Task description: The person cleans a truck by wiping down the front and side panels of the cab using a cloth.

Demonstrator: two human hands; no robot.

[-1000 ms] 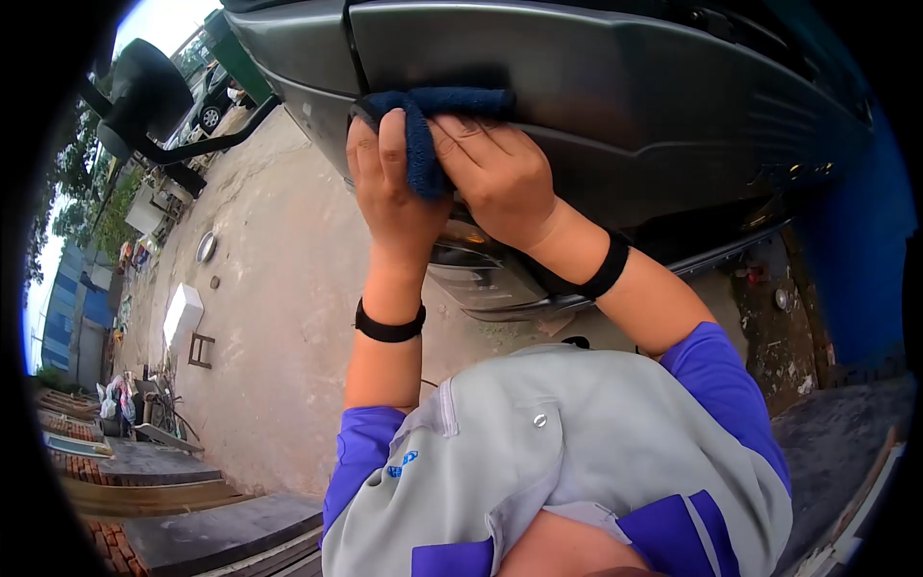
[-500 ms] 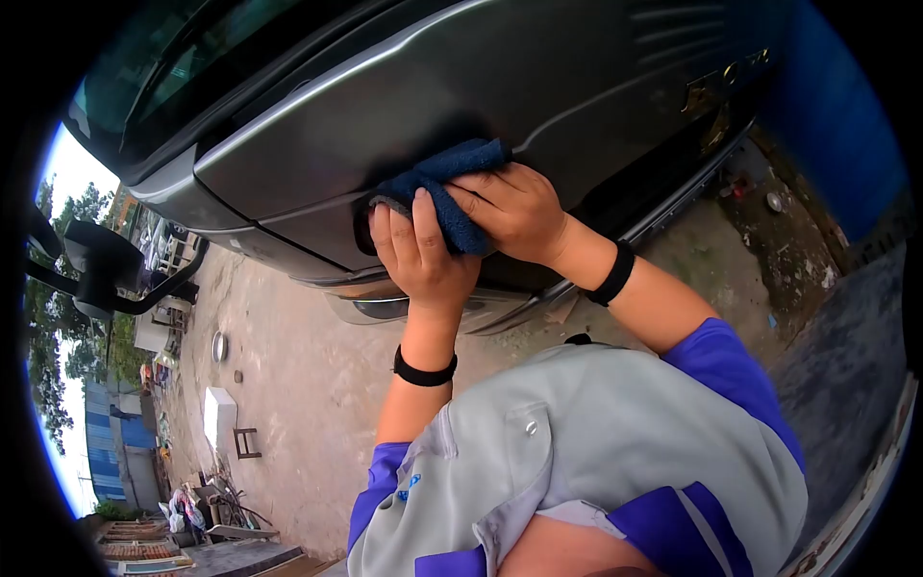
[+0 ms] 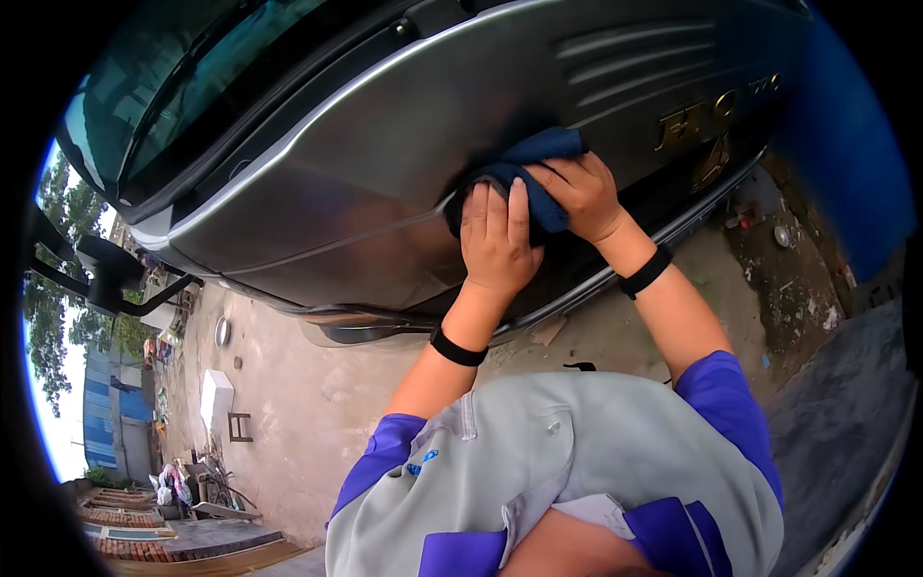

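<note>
A folded dark blue cloth (image 3: 538, 188) is pressed against the grey front panel (image 3: 356, 183) of a large vehicle. My left hand (image 3: 498, 236) lies on the cloth's lower left part, its fingers bent over it. On the cloth's right side, my right hand (image 3: 583, 197) grips the fabric with curled fingers. Both hands are close together, and a black band circles each wrist. Gold letters (image 3: 692, 120) stand on the panel to the right of the cloth. The palms and the cloth's underside are hidden.
A windshield (image 3: 183, 87) rises at the upper left, with a black mirror (image 3: 111, 274) sticking out at the far left. Below the panel runs a bumper edge (image 3: 615, 274). On the concrete ground are a white box (image 3: 217, 396) and a small stool (image 3: 239, 427). A blue surface (image 3: 846, 154) stands at right.
Both hands and the cloth have slid to the right along the panel, closer to the gold letters. The cloth stays held in both hands.
</note>
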